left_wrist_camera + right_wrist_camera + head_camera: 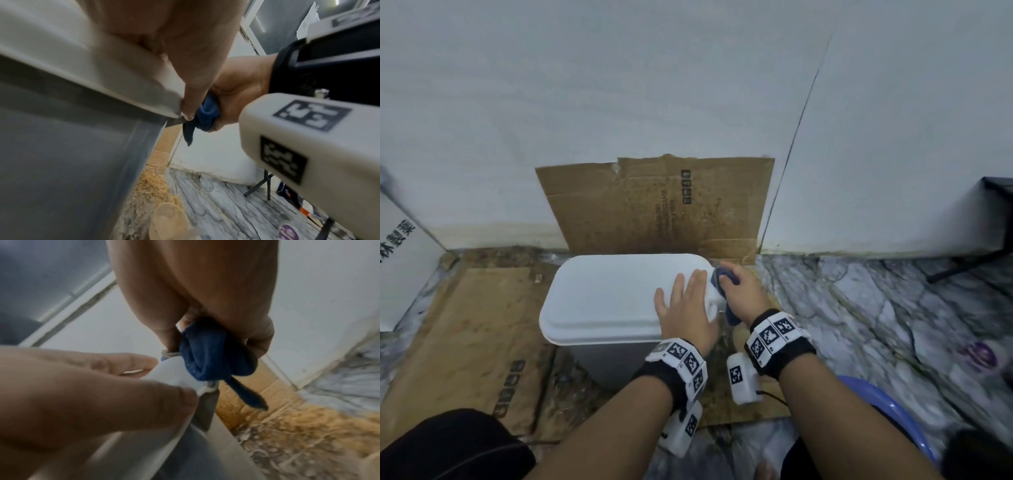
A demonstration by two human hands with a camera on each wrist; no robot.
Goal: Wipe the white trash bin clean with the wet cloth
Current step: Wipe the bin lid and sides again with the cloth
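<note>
Underfoot marble floor (859,308); cardboard (657,202) against wall (619,85)

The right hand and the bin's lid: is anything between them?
Yes. The blue cloth, bunched in the right hand, sits between it and the edge of the white lid; the right wrist view shows it best.

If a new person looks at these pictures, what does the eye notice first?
First, the white bin at centre, with the left hand flat on its lid. Next, the right hand gripping a blue cloth at the lid's right edge. Stained cardboard leans on the wall behind.
</note>
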